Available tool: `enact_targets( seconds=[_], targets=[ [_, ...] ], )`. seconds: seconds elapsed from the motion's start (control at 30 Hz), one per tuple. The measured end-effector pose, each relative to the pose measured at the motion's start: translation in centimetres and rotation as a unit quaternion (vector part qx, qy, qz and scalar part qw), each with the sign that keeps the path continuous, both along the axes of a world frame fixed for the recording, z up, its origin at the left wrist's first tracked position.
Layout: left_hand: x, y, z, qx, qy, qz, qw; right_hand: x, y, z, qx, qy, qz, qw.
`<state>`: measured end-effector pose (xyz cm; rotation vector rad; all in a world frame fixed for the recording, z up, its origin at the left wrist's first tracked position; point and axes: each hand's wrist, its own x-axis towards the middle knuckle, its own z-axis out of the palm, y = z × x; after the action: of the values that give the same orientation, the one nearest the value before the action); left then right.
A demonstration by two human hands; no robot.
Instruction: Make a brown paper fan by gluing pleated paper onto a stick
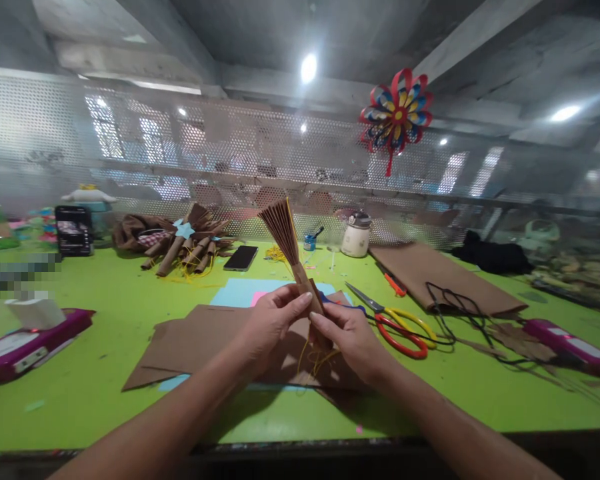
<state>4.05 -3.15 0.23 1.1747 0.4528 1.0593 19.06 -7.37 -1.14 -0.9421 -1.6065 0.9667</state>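
A pleated brown paper fan (pixel 283 232) stands tilted between my two hands, its folds spread at the top and its stem wrapped in brown paper. My left hand (pixel 280 317) is closed on the stem, thumb in front. Lower on the same wrapped stem, my right hand (pixel 347 330) pinches the paper from the right. Thin yellow string (pixel 317 363) dangles in loops below the fingers. Under the hands lie brown paper sheets (pixel 195 340) over light blue paper (pixel 230 292). Scissors (pixel 400 323) with red and yellow handles lie just right of my right hand.
Rolled brown paper pieces (pixel 185 250) are heaped at the back left, near a black phone (pixel 241 258). A cream jar (pixel 356 235) stands at the back. Folded brown paper (pixel 445 277) and black cord (pixel 460 307) lie right. Purple power strips (pixel 35 343) flank the workspace.
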Motion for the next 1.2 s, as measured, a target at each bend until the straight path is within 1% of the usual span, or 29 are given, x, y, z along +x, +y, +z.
enact_targets(
  seconds=[0.27, 0.4, 0.5, 0.6, 0.8, 1.0, 1.2],
  targets=[
    [-0.1, 0.2, -0.3, -0.012, -0.009, -0.019, 1.0, -0.3, 0.2, 0.3, -0.022, 0.019, -0.008, 1.0],
    [-0.2, 0.3, 0.0, -0.023, -0.016, -0.021, 0.999, -0.2, 0.0, 0.4, -0.033, 0.021, 0.015, 0.999],
    [-0.4, 0.3, 0.2, -0.023, -0.012, -0.016, 1.0, -0.3, -0.2, 0.3, -0.066, 0.036, 0.042, 0.996],
    [-0.6, 0.3, 0.3, -0.018, 0.003, -0.005, 1.0, -0.6, -0.3, 0.1, -0.109, 0.06, 0.057, 0.991],
    [-0.5, 0.1, 0.4, -0.029, 0.01, 0.004, 1.0, -0.7, -0.3, -0.3, -0.172, 0.084, 0.055, 0.98],
    [-0.2, -0.3, 0.6, -0.07, 0.001, -0.01, 0.997, -0.9, -0.5, -0.5, -0.188, 0.152, 0.095, 0.966],
    [-0.3, -0.3, 0.8, -0.064, -0.009, -0.018, 0.998, -1.0, -0.3, -0.6, -0.213, 0.211, 0.133, 0.945]
  ],
)
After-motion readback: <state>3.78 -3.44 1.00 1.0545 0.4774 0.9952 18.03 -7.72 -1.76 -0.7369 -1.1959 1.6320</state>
